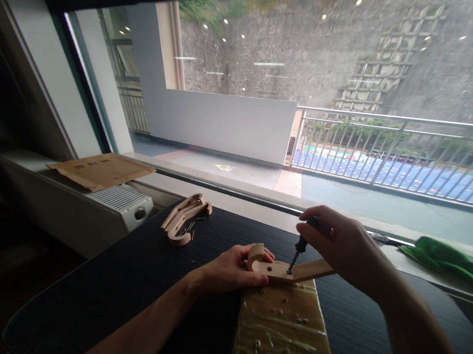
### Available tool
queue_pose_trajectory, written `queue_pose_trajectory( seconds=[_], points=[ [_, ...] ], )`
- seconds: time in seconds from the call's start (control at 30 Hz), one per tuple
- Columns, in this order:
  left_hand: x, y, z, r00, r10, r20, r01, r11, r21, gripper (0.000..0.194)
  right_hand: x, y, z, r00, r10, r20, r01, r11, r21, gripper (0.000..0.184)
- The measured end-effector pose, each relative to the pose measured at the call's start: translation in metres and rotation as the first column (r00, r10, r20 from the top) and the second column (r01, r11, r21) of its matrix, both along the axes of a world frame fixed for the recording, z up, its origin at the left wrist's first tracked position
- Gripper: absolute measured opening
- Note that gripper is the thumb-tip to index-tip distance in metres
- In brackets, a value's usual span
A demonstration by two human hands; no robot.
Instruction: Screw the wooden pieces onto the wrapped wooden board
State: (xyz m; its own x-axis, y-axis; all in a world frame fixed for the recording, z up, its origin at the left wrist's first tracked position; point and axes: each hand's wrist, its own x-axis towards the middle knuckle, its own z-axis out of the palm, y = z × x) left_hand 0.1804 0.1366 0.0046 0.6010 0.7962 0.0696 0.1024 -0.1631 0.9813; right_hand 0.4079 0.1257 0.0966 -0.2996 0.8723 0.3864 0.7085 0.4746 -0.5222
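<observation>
My left hand (234,268) is closed around the curled end of a pale wooden hook (276,271). The hook lies across the far end of a block wrapped in clear film (281,332), its straight arm stretching to the right behind my other wrist. In my right hand (343,238) is a screwdriver (300,244) with a dark handle, held tilted. Its tip meets a screw (289,272) in the hook, and a dark hole shows to the left of it. More wooden hooks (178,230) lie farther back on the table, with several loose screws (190,227) beside them.
The dark table (146,280) meets the window sill at the back. A brown envelope (104,170) rests on a white heater-like unit (115,212) at left. On the right sill lies a green cloth (450,265). Beyond the glass are a railing and a rock wall.
</observation>
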Motion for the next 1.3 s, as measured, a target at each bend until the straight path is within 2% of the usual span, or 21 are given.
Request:
queue_pose_trajectory(
  seconds=[0.17, 0.4, 0.47, 0.63, 0.77, 0.83, 0.93, 1.0, 1.07, 1.13, 1.17, 1.23, 1.27, 1.3],
  points=[
    [-0.001, 0.001, -0.001, 1.0, -0.001, -0.007, 0.001, 1.0, 0.011, 0.033, 0.0, -0.003, 0.003, 0.992, 0.118, -0.038, -0.119, 0.992, -0.036, 0.024],
    [-0.001, 0.001, -0.002, 1.0, -0.002, -0.004, 0.002, 1.0, 0.019, 0.032, 0.0, 0.004, -0.002, 0.999, -0.033, 0.014, 0.032, 0.998, 0.049, 0.034],
    [-0.001, 0.001, -0.002, 1.0, 0.001, -0.009, 0.0, 1.0, 0.02, 0.032, -0.001, 0.002, -0.001, 1.0, -0.026, 0.016, 0.025, 0.998, 0.05, 0.032],
    [-0.001, 0.001, -0.002, 1.0, -0.002, -0.013, 0.002, 1.0, 0.014, 0.035, -0.004, -0.002, 0.002, 0.997, 0.082, 0.015, -0.082, 0.997, 0.016, 0.026],
    [0.0, 0.0, -0.002, 1.0, 0.024, -0.016, -0.023, 1.0, 0.018, 0.034, -0.004, -0.001, 0.002, 1.0, 0.009, 0.002, -0.009, 1.0, 0.013, 0.032],
    [0.002, -0.002, -0.002, 0.998, 0.06, -0.025, -0.06, 0.998, 0.009, 0.039, -0.003, -0.001, 0.003, 1.0, -0.03, 0.006, 0.03, 0.999, 0.014, 0.034],
    [0.005, -0.007, 0.001, 0.991, 0.131, 0.001, -0.131, 0.991, 0.002, 0.06, -0.002, -0.003, 0.003, 0.999, -0.034, 0.019, 0.034, 0.999, 0.013, 0.032],
    [0.008, -0.011, 0.004, 0.985, 0.171, 0.013, -0.172, 0.984, 0.047, 0.07, -0.003, -0.004, 0.003, 1.0, -0.003, 0.025, 0.003, 1.0, 0.01, 0.027],
    [0.01, -0.015, 0.007, 0.978, 0.209, -0.022, -0.203, 0.967, 0.154, 0.069, -0.003, -0.005, 0.003, 0.999, 0.039, 0.022, -0.039, 0.999, 0.007, 0.023],
    [0.012, -0.018, 0.008, 0.959, 0.271, -0.078, -0.224, 0.9, 0.373, 0.06, -0.004, -0.005, 0.004, 0.998, 0.059, 0.013, -0.059, 0.998, -0.008, 0.026],
    [0.013, -0.02, 0.009, 0.946, 0.309, -0.1, -0.218, 0.833, 0.508, 0.054, -0.005, -0.004, 0.004, 0.999, 0.052, 0.008, -0.052, 0.998, -0.017, 0.028],
    [0.013, -0.021, 0.01, 0.915, 0.384, -0.123, -0.176, 0.654, 0.736, 0.04, -0.005, -0.003, 0.005, 1.0, 0.015, -0.001, -0.015, 0.999, -0.029, 0.032],
    [0.013, -0.021, 0.011, 0.903, 0.409, -0.132, -0.145, 0.578, 0.803, 0.033, -0.005, -0.002, 0.005, 1.0, -0.002, -0.003, 0.002, 1.0, -0.028, 0.033],
    [0.013, -0.021, 0.012, 0.893, 0.426, -0.147, -0.114, 0.529, 0.841, 0.029, -0.005, -0.002, 0.004, 1.0, -0.013, -0.007, 0.012, 1.0, -0.022, 0.033]
  ],
)
